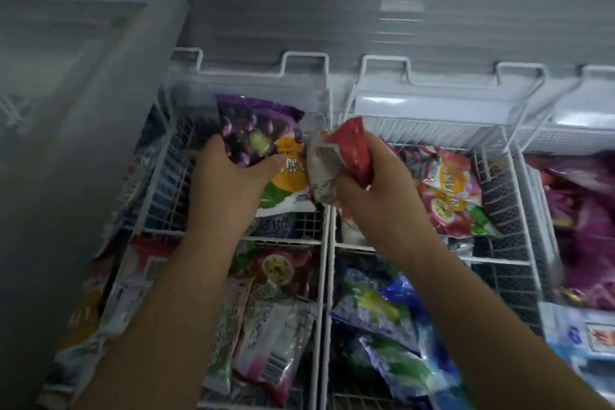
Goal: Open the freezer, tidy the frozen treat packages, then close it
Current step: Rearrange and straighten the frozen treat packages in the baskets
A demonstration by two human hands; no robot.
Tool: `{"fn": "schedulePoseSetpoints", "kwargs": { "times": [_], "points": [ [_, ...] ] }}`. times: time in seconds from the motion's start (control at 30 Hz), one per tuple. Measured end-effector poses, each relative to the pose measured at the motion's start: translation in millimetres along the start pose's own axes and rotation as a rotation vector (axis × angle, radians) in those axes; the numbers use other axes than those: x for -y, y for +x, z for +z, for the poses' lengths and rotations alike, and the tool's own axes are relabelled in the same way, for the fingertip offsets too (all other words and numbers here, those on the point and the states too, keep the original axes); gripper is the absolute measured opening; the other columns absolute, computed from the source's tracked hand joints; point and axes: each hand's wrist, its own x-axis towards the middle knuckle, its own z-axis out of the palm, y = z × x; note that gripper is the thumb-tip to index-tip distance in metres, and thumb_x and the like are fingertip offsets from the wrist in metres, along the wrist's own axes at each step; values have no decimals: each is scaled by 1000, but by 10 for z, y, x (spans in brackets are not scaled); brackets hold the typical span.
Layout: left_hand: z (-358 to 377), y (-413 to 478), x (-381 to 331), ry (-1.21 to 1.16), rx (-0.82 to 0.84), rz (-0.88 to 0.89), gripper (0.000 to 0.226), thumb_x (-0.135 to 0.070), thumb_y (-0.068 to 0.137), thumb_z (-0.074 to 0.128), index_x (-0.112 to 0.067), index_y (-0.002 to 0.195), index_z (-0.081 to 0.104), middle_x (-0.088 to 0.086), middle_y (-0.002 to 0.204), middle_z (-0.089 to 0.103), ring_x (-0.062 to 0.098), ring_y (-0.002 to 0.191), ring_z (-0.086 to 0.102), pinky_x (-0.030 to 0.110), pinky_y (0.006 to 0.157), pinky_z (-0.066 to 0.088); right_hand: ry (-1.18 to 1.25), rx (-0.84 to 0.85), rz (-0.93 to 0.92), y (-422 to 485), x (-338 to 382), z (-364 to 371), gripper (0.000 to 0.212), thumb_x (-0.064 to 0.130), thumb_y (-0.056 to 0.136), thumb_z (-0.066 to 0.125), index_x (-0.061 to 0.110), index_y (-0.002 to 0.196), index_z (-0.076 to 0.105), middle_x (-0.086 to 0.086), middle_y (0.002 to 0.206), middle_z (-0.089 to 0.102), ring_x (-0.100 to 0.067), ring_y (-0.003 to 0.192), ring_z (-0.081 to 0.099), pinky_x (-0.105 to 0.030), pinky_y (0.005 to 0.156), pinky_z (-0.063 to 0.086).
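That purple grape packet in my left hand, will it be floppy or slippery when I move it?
Probably stiff: the purple packet sticks up past the left hand without drooping. Possibly slippery: its wrapper looks like glossy film. Likely light, as one hand holds it by its side.

No text legible. Purple grape package [256,130]: white characters on orange patch, blurred. Red package [356,146]: fine print on white back, unreadable. Passion-fruit package [449,190]: yellow lettering, blurred. White wrapper [283,336]: barcode, digits indistinct. Blue-and-white package [595,336]: red characters, blurred.
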Motion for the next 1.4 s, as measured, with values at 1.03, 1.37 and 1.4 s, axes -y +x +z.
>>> {"fn": "schedulePoseSetpoints", "kwargs": {
  "times": [1.03,1.37,1.4],
  "points": [
    [1728,-139,366,1460,334,606,73,-62,94,2,-20,152,-8,18,153,-30,34,140,-32,56,104,-28,-930,488,416,-143,-1561,-1008,100,92,63,-8,38,145,-27,0,151,-41,-17,134,-43,-65,108,-19],
    [498,-72,530,783,252,583,60,-49,101,26,-13,149,31,4,161,11,18,149,-4,44,119,5,-815,107,138,-198,-956,-645,71,64,95,16,27,154,4,-8,163,-5,-27,148,-13,-52,118,-2],
    [366,-6,585,783,194,530,55,-41,101,35,-9,146,37,7,160,17,21,149,3,43,119,6,-787,69,37,-164,-818,-516,66,56,98,24,21,153,15,-11,162,8,-29,149,-1,-50,119,7]
  ]
}}
